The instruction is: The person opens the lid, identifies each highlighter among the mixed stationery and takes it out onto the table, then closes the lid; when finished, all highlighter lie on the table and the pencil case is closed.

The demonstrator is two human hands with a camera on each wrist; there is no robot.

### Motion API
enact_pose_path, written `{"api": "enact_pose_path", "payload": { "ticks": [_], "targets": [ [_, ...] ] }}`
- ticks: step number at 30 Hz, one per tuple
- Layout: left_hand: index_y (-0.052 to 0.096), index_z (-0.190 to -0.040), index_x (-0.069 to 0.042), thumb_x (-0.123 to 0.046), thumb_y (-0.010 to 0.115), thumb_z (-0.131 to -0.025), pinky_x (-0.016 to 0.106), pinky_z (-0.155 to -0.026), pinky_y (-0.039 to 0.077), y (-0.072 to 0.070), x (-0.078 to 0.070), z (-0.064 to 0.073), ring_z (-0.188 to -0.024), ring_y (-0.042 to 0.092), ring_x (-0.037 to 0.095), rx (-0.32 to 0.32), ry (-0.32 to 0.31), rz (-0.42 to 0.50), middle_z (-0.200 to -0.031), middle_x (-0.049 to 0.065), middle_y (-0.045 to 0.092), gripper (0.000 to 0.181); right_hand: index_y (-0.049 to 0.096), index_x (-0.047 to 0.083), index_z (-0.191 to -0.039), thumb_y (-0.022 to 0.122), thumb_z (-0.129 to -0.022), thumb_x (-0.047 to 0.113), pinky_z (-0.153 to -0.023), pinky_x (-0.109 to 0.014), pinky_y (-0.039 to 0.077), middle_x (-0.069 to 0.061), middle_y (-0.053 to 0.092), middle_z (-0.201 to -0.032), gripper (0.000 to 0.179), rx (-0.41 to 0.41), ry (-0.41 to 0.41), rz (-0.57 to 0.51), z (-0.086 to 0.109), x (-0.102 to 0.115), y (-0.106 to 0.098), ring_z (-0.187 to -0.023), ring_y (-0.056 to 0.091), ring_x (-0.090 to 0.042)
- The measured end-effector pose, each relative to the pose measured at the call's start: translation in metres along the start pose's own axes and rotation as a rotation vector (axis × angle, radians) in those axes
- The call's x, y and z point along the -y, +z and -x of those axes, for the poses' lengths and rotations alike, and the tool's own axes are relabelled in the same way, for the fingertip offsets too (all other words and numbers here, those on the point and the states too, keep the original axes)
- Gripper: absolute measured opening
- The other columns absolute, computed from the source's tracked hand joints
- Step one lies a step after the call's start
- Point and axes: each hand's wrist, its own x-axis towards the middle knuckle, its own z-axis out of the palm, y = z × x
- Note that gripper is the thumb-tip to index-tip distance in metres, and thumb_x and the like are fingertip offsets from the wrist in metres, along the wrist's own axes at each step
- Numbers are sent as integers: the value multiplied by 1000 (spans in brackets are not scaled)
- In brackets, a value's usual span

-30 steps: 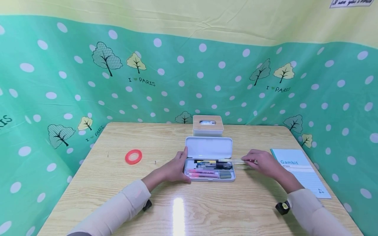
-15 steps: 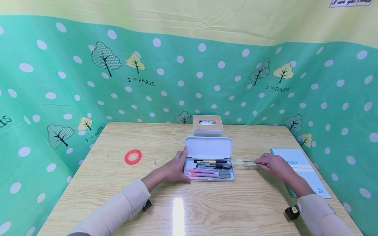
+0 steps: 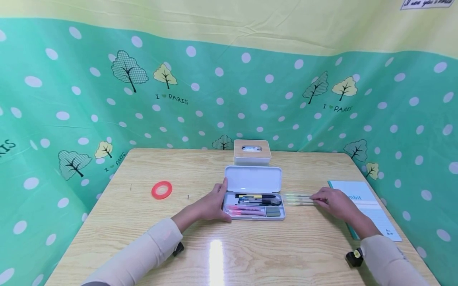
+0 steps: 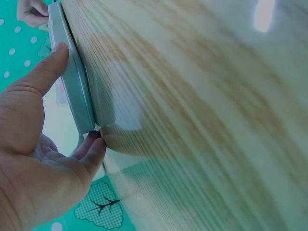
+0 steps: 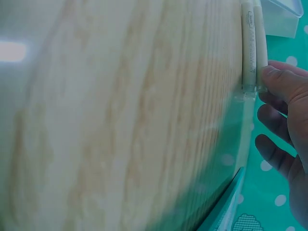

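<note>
A white pencil case [image 3: 253, 178] lies open with its lid raised at the back. Several dark pens [image 3: 259, 201], pink pens [image 3: 247, 210] and a grey-green block [image 3: 273, 211] are inside. My left hand [image 3: 212, 202] grips its left end; in the left wrist view the thumb is on the case's side [image 4: 74, 82] and fingertips touch its corner. To the right of the case, two slim off-white pens [image 5: 249, 48] lie side by side on the table. My right hand [image 3: 332, 202] pinches at their right end, thumb against one pen in the right wrist view.
A red tape ring [image 3: 162, 190] lies to the left. Behind the case stands a tissue box [image 3: 252, 155] with a wooden top. A light-blue notebook [image 3: 375, 214] lies at the right, partly under my right forearm. Polka-dot cloth [image 3: 200, 91] surrounds the table.
My right hand has moved right, drawing the off-white pens away from over the case; they now lie on the table beside it. My left hand has stayed on the case.
</note>
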Motion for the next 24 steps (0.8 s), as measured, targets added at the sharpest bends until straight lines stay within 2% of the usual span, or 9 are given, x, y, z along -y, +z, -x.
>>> {"api": "enact_pose_path", "payload": {
  "ticks": [7,13,18,21,24],
  "targets": [
    [-15,-162,-10,-42,91,-73,45,-120,38,0,1,0,-140,45,37,-4,0,0,-160,25,24,143,82,19,-102,77,-89,15,-70,-34,57,7,73,-91,15,26,17,-15,1,-4,2,-80,66,-13],
    [-16,-162,-10,-42,91,-73,45,-121,38,0,0,-1,-141,44,37,-1,1,6,-161,25,23,143,82,20,-101,79,-88,14,-67,-32,54,8,71,-91,14,17,22,-20,1,-4,2,-77,64,-10],
    [-15,-162,-10,-41,92,-73,45,-121,37,0,1,0,-141,44,37,-3,1,11,-161,26,23,143,82,20,-101,77,-90,16,-70,-34,56,7,73,-93,13,39,69,-32,0,-2,-1,-80,65,-11],
    [-15,-162,-8,-41,92,-72,46,-121,38,1,1,0,-140,44,37,-6,2,8,-160,26,24,143,82,18,-102,77,-90,17,-69,-32,56,6,73,-92,13,43,96,-37,-4,1,-4,-79,64,-10],
    [-14,-163,-9,-41,92,-73,46,-121,37,0,1,0,-141,44,37,-6,-1,4,-161,26,24,143,82,17,-101,77,-90,17,-66,-28,55,6,72,-90,12,29,87,-34,-10,7,-7,-76,62,-6]
  ]
}}
